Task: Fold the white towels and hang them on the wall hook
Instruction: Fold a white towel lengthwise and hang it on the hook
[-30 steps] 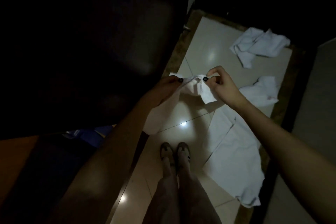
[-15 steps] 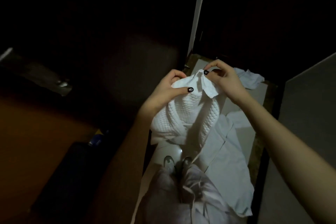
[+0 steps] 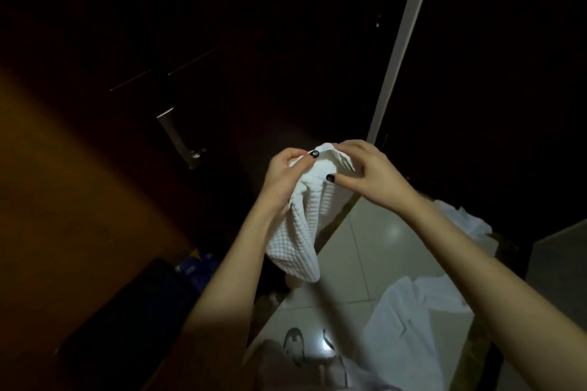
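Because the white waffle towel (image 3: 301,232) is held up in the air by its gathered top edge, with the left hand (image 3: 286,178) and the right hand (image 3: 368,174) both pinched on it close together, probably to find a loop for the hook, its body hangs freely above the tiled floor (image 3: 381,247), where other white cloths (image 3: 409,333) lie.

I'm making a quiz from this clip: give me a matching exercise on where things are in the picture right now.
Things:
1. waffle towel
2. flat white towel
3. crumpled white towel
4. metal handle

Places:
A. on the dark door, left of the hands
B. spread on the tiles, lower right
C. held up by the left hand and right hand
D. on the floor beyond the right forearm

Pairs: 1-C, 2-B, 3-D, 4-A
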A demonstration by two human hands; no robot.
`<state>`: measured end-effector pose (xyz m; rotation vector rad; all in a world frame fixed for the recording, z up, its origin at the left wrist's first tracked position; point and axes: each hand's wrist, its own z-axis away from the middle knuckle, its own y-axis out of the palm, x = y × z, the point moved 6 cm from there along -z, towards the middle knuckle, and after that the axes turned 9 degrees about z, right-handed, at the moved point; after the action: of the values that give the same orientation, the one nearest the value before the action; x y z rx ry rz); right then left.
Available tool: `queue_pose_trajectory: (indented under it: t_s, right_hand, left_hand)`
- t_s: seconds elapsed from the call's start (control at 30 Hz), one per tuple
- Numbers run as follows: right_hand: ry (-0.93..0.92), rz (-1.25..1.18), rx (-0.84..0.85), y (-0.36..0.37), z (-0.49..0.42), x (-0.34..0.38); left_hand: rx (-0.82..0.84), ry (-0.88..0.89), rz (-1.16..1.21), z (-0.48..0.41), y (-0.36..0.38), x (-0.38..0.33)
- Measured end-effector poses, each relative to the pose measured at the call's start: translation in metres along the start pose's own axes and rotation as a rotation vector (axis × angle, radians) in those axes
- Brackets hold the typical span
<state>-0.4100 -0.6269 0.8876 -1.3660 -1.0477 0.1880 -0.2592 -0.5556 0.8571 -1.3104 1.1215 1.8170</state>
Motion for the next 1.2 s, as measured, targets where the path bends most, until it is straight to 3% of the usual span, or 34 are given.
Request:
queue_pose_trajectory:
  t_s: [0.3, 0.43, 0.57, 0.8, 0.9, 1.03, 1.2]
  right_hand:
    - [-0.251, -0.125, -0.174, -0.015, -0.012, 0.074]
    - [-0.365, -0.158, -0.031, -0.015, -0.013, 0.115]
    - [-0.522, -0.034, 0.121, -0.010, -0.012, 0.167]
    - [-0.756, -0.064, 0.177, 0.013, 0.005, 0.280]
    - [-0.774, -0.151, 0.202, 0.023, 0.010, 0.319]
    - [-0.765, -0.257, 0.131, 0.021, 0.010, 0.352]
    - [-0.644, -0.374, 0.061, 0.033, 0.008, 0.377]
  left_hand:
    - [-0.168, 0.178, -0.072, 0.053, -0.033, -0.062]
    - [-0.191, 0.215, -0.151, 0.093, -0.070, -0.074]
    - [-0.155, 0.199, -0.270, 0.136, -0.099, -0.078]
    - [-0.325, 0.240, -0.453, 0.208, -0.181, -0.086]
    - [-0.381, 0.153, -0.585, 0.243, -0.225, -0.080]
    - [-0.411, 0.041, -0.582, 0.286, -0.276, -0.060]
    - [-0.398, -0.105, -0.684, 0.324, -0.317, -0.047]
